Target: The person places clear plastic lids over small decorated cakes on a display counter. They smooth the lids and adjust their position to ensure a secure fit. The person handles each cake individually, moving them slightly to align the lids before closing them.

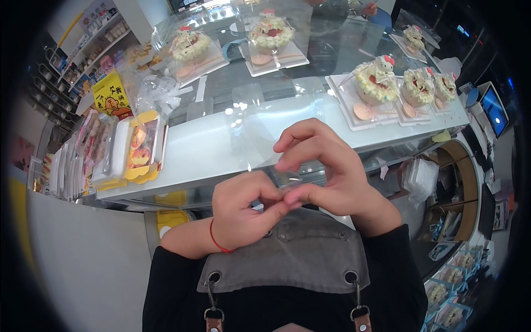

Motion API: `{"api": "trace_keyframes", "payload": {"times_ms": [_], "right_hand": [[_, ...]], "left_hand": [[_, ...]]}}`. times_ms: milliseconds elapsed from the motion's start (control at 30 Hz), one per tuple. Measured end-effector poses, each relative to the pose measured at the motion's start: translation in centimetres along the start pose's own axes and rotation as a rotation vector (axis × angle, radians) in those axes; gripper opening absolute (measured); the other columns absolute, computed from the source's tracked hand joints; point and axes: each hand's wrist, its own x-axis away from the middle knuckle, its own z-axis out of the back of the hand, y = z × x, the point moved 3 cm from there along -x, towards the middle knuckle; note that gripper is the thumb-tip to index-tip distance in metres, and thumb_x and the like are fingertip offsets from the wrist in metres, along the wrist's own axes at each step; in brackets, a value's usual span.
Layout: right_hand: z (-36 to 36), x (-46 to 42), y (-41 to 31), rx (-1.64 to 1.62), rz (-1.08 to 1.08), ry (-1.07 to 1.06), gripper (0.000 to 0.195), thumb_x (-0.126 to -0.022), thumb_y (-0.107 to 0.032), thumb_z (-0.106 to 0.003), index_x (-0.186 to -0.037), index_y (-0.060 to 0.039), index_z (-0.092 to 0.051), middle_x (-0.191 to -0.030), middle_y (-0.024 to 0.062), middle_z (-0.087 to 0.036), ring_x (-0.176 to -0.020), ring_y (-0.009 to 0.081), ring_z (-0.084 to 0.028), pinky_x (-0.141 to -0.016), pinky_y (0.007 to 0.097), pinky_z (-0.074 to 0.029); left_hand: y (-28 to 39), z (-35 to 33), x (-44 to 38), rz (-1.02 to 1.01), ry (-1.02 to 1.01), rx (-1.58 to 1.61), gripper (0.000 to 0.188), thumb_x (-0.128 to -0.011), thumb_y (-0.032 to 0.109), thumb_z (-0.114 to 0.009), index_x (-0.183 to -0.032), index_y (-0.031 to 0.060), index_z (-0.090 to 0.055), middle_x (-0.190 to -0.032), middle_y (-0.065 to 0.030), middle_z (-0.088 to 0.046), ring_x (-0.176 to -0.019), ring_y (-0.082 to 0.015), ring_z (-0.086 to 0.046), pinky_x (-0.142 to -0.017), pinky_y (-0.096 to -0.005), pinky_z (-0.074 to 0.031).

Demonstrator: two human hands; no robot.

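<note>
My left hand [242, 209], with a red cord on its wrist, pinches the edge of a clear plastic sheet [289, 178] in front of my apron. My right hand [332, 170] curves around the same plastic, its thumb meeting my left fingertips and its other fingers bent above. The plastic is so transparent that its full outline cannot be made out. Beyond my hands, decorated cream cakes with cat-face toppers stand on white square boards; the nearest cake [376, 83] has a pink spoon [363, 111] beside it.
The glass display counter [199, 143] also bears a cake under clear plastic [188, 45], another such cake [271, 35], and packaged pastries [141, 145]. A monitor [494, 110] stands right. Boxed cakes [437, 292] sit low right. Another person's hand [370, 8] shows at the back.
</note>
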Motion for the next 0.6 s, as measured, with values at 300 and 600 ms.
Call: {"api": "trace_keyframes", "payload": {"times_ms": [300, 600], "right_hand": [[-0.2, 1.4, 0.3, 0.059, 0.189, 0.035, 0.024, -0.069, 0.002, -0.075, -0.092, -0.0053, -0.074, -0.105, 0.0079, -0.072, -0.089, 0.0239, -0.066, -0.076, 0.0315, -0.054], [-0.6, 4.5, 1.8, 0.316, 0.697, -0.151, 0.017, -0.071, 0.004, -0.075, -0.083, -0.0082, -0.072, -0.107, 0.0030, -0.070, -0.087, 0.0251, -0.066, -0.071, 0.0321, -0.054]], "left_hand": [[-5.0, 4.0, -0.2, 0.351, -0.019, 1.230, 0.054, -0.100, 0.046, -0.045, -0.109, -0.0062, -0.058, -0.107, -0.0255, -0.064, -0.095, -0.0356, -0.068, -0.069, -0.0434, -0.062], [-6.7, 7.6, -0.7, 0.351, -0.023, 1.759, 0.045, -0.105, 0.039, -0.034, -0.117, 0.0011, -0.054, -0.092, -0.0102, -0.064, -0.081, -0.0243, -0.066, -0.045, -0.0281, -0.049]]}}
